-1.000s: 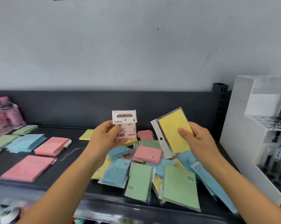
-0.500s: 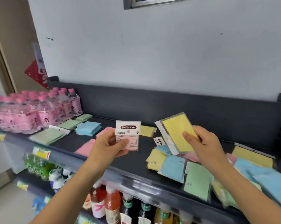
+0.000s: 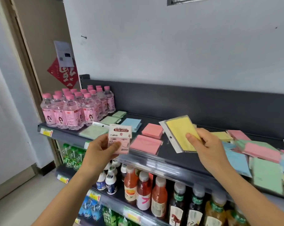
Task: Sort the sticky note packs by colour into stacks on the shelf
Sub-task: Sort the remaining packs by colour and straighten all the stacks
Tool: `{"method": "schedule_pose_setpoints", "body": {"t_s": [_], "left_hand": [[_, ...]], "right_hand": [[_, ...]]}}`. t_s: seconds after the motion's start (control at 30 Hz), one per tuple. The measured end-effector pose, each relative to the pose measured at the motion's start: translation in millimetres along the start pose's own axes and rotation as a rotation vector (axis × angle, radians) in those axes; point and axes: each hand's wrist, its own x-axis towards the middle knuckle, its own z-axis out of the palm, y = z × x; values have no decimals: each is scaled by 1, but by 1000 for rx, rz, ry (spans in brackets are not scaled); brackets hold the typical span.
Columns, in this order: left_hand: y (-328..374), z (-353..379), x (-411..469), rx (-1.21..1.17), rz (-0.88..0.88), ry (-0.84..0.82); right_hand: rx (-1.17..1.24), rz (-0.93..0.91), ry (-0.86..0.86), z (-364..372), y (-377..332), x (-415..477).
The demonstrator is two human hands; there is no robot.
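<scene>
My left hand point(image 3: 100, 148) grips a small pink sticky note pack point(image 3: 120, 136) with its label side up, held above the shelf's front edge point(image 3: 162, 162). My right hand point(image 3: 204, 144) pinches a larger yellow pack point(image 3: 178, 132) in a clear sleeve, raised over the dark shelf. Sorted stacks lie on the shelf: green point(image 3: 94, 132), blue point(image 3: 132, 123) and two pink stacks point(image 3: 146, 144). A mixed heap of pink, blue, green and yellow packs point(image 3: 258, 154) covers the shelf's right part.
Pink-capped water bottles point(image 3: 74, 106) crowd the shelf's left end. Drink bottles point(image 3: 144, 190) fill the lower shelves. A dark back panel point(image 3: 187, 101) closes the shelf behind; bare shelf surface shows between the pink stacks and the heap.
The view has swung left, so the sorted stacks and water bottles now sit centre-left. Both hands have kept their packs and moved left along the shelf, away from the heap.
</scene>
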Motion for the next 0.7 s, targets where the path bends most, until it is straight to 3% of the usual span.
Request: {"method": "schedule_pose_setpoints", "body": {"t_s": [0.33,0.7], "left_hand": [[-12,-55,0,-36,-26,-16],[-11,-57,4,-41,13,-56]], "right_hand": [[11,68,-34,47,-30,-16],[-21,74,-33,58,-43,-15]]}}
